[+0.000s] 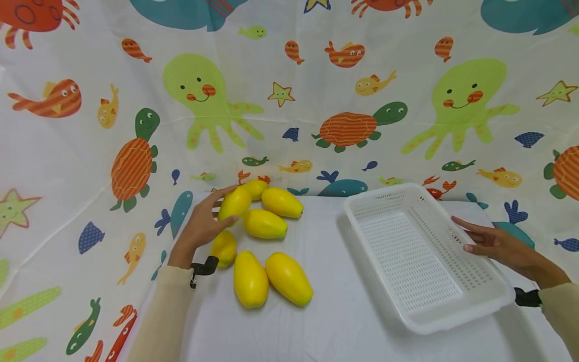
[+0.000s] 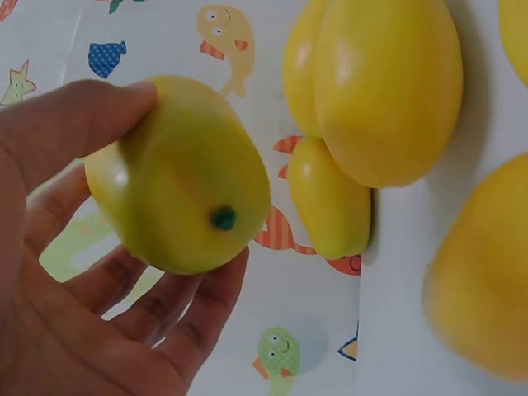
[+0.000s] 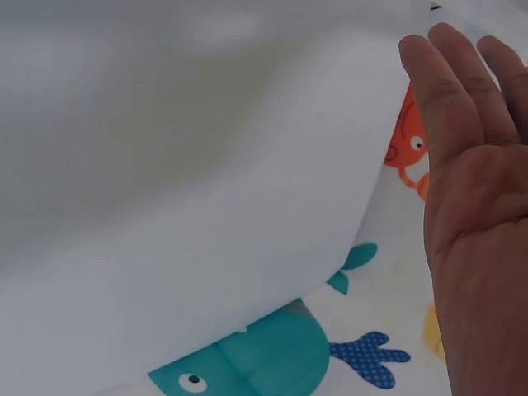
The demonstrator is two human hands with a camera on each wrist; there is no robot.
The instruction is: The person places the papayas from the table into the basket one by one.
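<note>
My left hand (image 1: 203, 223) grips a yellow papaya (image 1: 236, 203) at the left of the table. In the left wrist view, thumb and fingers curl round this papaya (image 2: 194, 177), its dark green stem spot facing the camera. Close by lie more papayas, among them one just right of the hand (image 1: 265, 224) and one below it (image 1: 223, 248). My right hand (image 1: 497, 246) is at the right long side of a white plastic basket (image 1: 409, 261), fingers extended. Whether it touches the rim I cannot tell. The right wrist view shows the hand (image 3: 487, 173) with straight fingers, holding nothing.
Two papayas lie nearer the front, one long papaya (image 1: 251, 279) beside another (image 1: 289, 279). At the back are a small papaya (image 1: 255, 189) and a larger one (image 1: 282, 202). A white table (image 1: 334, 311) meets a sea-animal patterned cloth (image 1: 289, 100) behind and at the left.
</note>
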